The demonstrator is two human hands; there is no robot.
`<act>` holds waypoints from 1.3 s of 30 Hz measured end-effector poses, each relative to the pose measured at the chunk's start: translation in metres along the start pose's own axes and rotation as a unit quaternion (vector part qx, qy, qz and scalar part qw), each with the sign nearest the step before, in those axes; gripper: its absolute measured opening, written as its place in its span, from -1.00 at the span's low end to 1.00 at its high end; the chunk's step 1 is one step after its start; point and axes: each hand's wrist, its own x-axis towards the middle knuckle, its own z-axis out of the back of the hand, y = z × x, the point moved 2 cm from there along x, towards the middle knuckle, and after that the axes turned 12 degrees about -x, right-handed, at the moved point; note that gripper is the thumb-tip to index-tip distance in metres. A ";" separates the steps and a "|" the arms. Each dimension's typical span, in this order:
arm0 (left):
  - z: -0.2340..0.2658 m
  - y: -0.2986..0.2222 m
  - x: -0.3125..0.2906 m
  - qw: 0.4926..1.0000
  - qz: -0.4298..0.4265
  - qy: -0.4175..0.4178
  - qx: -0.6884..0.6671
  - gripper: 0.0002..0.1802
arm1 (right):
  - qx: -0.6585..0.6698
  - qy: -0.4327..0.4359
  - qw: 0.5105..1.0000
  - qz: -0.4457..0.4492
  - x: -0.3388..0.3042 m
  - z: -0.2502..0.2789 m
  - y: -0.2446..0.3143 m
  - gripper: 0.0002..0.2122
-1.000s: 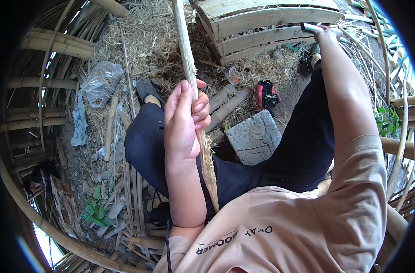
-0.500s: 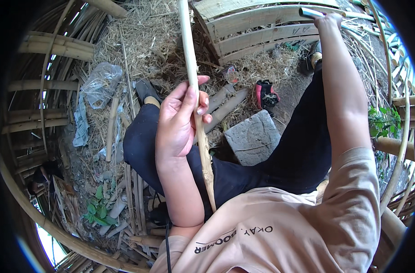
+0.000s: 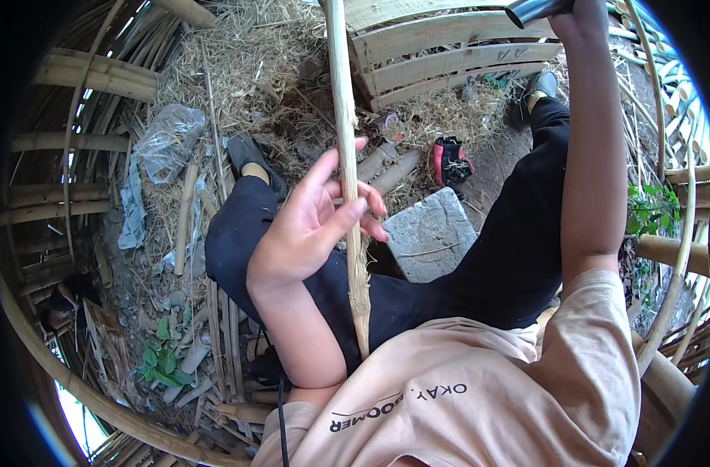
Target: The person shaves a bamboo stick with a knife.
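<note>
A long pale peeled wooden stick (image 3: 342, 93) runs from the top edge down to the front of my shirt, its lower end rough and tapered. Round its middle is my left hand (image 3: 324, 210), loosely closed, with the thumb in front and fingers behind. Raised at the upper right, my right hand (image 3: 582, 23) is closed at the end of a shiny dark grey metal tool (image 3: 530, 11), which looks like a blade. The tool's full shape and handle are cut off or hidden. It is apart from the stick.
Between my legs lies a grey stone block (image 3: 431, 237), with a red and black glove-like thing (image 3: 451, 160) beyond it. A slatted wooden crate (image 3: 456, 54) stands ahead. Plastic bag (image 3: 170, 144) and straw litter the left ground. Bamboo poles (image 3: 666, 253) edge the right.
My right hand has come up nearer, and more of the grey tool shows. My left hand has shifted lower on the stick with its fingers spread more loosely. The stick's upper part leans rightward.
</note>
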 end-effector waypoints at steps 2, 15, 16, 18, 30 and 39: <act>0.001 0.003 -0.004 0.999 0.035 -0.010 0.020 -0.35 | -0.032 -0.019 0.999 0.027 -0.007 -0.004 0.004 -0.89; 0.009 0.002 0.012 0.992 0.004 -0.062 0.110 -0.63 | 0.080 0.097 0.992 -0.034 0.068 0.070 0.013 -0.92; 0.007 0.004 0.015 0.993 -0.018 -0.050 0.104 -0.61 | 0.114 0.128 0.983 -0.063 0.068 0.068 0.009 -0.92; -0.007 0.011 0.019 0.999 -0.025 -0.045 0.004 -0.61 | 0.089 0.122 0.987 -0.052 0.071 0.067 0.009 -0.93; -0.007 0.023 0.019 0.993 0.075 -0.017 -0.090 -0.57 | -0.224 -0.028 0.970 0.087 -0.049 -0.026 0.012 -0.94; 0.009 0.031 0.006 0.996 0.091 -0.005 -0.014 -0.58 | -0.313 0.010 0.942 0.117 -0.070 -0.033 0.016 -0.92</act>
